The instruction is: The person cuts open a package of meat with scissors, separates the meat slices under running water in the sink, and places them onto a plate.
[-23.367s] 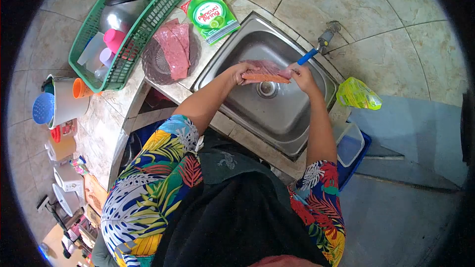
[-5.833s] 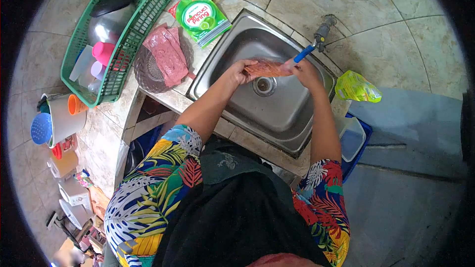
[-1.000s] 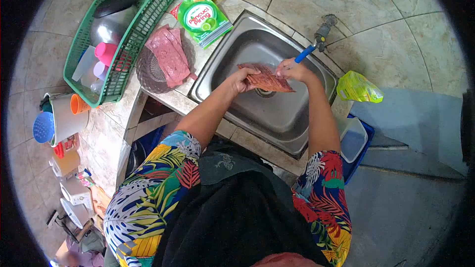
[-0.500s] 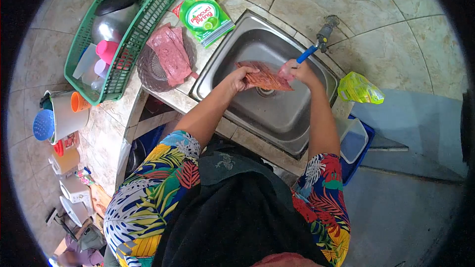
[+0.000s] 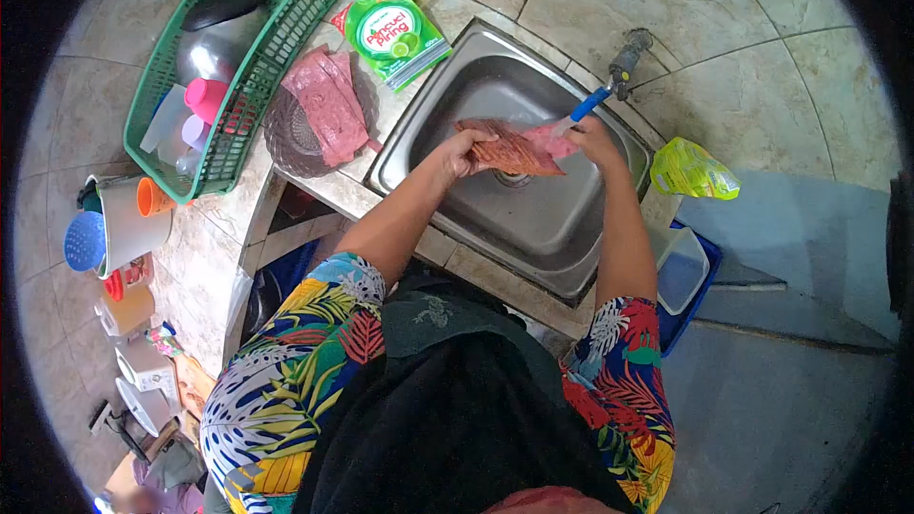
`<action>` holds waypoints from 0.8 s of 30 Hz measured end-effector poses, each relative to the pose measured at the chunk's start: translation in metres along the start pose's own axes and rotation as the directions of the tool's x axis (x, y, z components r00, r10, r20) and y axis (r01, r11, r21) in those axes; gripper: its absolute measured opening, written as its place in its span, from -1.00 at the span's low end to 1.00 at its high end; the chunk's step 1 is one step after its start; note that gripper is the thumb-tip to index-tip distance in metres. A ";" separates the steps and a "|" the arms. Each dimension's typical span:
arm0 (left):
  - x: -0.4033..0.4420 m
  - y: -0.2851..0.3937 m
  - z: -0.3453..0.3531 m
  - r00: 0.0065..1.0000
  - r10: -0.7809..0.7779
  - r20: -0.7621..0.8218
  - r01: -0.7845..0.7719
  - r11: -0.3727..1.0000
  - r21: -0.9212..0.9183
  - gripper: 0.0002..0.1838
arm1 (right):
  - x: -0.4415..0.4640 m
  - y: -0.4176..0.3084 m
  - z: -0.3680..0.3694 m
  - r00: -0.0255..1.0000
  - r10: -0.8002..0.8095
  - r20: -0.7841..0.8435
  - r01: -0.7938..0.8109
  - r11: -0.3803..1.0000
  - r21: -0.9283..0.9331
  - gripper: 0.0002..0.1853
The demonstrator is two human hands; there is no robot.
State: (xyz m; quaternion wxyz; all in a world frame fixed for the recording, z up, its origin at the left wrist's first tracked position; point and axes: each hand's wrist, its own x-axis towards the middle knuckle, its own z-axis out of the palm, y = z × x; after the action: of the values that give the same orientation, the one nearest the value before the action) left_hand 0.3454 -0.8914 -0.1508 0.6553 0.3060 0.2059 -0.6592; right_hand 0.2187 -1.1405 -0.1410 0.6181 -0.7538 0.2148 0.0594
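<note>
My left hand point(image 5: 461, 154) grips the left end of a flat reddish-brown piece with a ribbed surface point(image 5: 519, 153), held over the sink's drain. My right hand point(image 5: 592, 138) is closed on a soft pink piece point(image 5: 549, 141) at the other end. Whether the two pieces are joined, I cannot tell. Just above the pink piece is the blue-tipped faucet point(image 5: 592, 105), with what looks like water running onto it. Both hands are inside the stainless steel sink point(image 5: 557, 243).
Left of the sink, a patterned glass plate point(image 5: 286, 138) bears a flat pink slab point(image 5: 327, 105). A green dish soap pouch point(image 5: 392, 35) lies behind it. A green basket point(image 5: 257, 86) holds dishes. Right are a yellow-green pouch point(image 5: 695, 169) and a clear plastic container point(image 5: 687, 271).
My right hand has shifted slightly right, and more of the pink piece shows spread below the faucet. My left hand and the ribbed piece have hardly moved.
</note>
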 end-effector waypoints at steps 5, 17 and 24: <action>0.007 -0.004 -0.001 1.000 0.009 -0.008 -0.008 0.998 0.068 -0.67 | 0.003 -0.022 0.014 0.987 -0.155 -0.030 0.158 0.975 0.157 -0.88; 0.010 -0.015 -0.020 0.999 0.034 0.036 -0.037 0.996 0.082 -0.64 | 0.007 -0.015 -0.012 0.922 -0.278 -0.271 0.246 0.958 -0.147 -0.88; -0.015 -0.009 -0.030 0.997 0.035 0.069 -0.041 0.995 0.088 -0.63 | -0.011 -0.008 -0.028 0.873 -0.064 -0.484 0.126 0.987 0.098 -0.83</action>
State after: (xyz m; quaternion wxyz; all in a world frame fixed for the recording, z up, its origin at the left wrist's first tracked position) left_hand 0.3400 -0.8593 -0.1634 0.6598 0.3165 0.1479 -0.6653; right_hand 0.2074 -1.1632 -0.1232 0.5943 -0.7141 0.3271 -0.1730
